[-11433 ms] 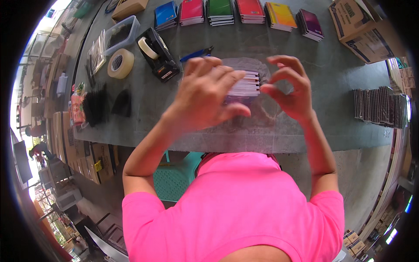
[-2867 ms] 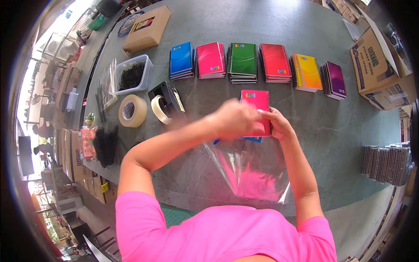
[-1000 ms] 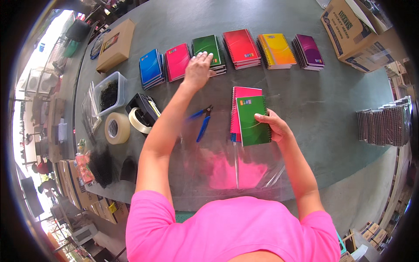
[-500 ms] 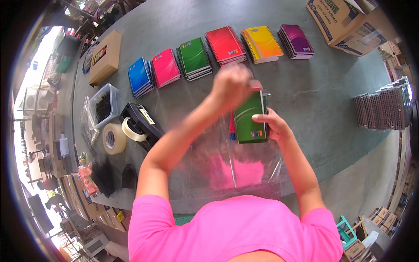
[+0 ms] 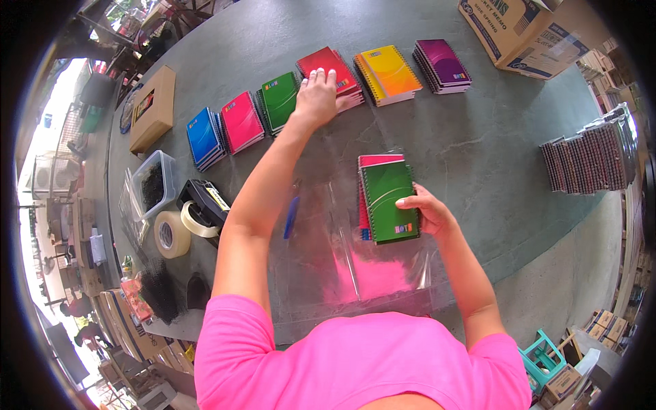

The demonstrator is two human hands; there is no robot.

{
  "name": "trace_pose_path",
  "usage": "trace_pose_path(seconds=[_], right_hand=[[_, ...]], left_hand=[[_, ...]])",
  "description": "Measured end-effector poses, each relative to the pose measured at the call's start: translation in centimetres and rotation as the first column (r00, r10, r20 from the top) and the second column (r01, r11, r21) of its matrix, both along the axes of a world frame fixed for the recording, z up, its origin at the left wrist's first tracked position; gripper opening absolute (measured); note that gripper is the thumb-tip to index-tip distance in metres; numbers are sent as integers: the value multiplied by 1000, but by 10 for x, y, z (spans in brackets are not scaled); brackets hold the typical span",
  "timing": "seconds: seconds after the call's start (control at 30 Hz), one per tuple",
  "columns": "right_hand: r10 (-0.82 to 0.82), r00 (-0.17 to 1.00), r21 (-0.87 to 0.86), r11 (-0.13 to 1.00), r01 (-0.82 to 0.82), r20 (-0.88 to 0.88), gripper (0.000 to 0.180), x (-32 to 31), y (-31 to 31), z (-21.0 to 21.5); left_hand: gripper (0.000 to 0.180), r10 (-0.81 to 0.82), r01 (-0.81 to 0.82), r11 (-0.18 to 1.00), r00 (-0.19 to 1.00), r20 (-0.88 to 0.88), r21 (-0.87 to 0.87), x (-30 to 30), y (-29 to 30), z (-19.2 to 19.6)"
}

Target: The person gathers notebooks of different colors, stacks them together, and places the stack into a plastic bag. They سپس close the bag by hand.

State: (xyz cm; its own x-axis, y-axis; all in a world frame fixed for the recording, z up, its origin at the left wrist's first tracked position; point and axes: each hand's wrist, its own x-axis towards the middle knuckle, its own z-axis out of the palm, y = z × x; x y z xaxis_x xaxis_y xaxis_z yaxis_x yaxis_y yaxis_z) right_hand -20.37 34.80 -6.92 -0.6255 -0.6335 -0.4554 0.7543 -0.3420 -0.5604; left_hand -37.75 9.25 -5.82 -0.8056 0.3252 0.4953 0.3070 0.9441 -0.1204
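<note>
Fingers (image 5: 408, 203) of the right hand (image 5: 425, 212) curl on the right edge of the green notebook (image 5: 388, 201), which tops a small stack at frame centre, lying on clear plastic sheeting (image 5: 355, 273) near the tabletop's (image 5: 492, 157) lower edge. Bare grey surface lies open to the right. Farther up, the left hand (image 5: 316, 97) rests flat, fingers spread, on the red notebook pile (image 5: 331, 67); whether it grips a cover is unclear. Green (image 5: 279, 99), pink (image 5: 242, 123), blue (image 5: 205, 137), yellow (image 5: 388, 72) and purple (image 5: 443, 64) piles flank it.

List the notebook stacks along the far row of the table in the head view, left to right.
Blue stack → pink stack → green stack → red stack, with the left hand resting on it → yellow stack → purple stack.
</note>
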Motion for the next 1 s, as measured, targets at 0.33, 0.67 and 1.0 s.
trace_pose_path(seconds=[0.33, 0.67, 1.0], right_hand=[[-120, 919, -282, 930, 237, 376, 56, 2, 24, -7], [-123, 987, -35, 991, 127, 102, 53, 17, 8, -8], [-396, 911, -212, 886, 412, 116, 46, 12, 36, -20]], left_hand=[[38, -875, 291, 317, 457, 160, 903, 79, 29, 75], [36, -25, -3, 995, 960, 281, 100, 9, 20, -1], [34, -933, 451, 359, 210, 293, 817, 90, 66, 75]])
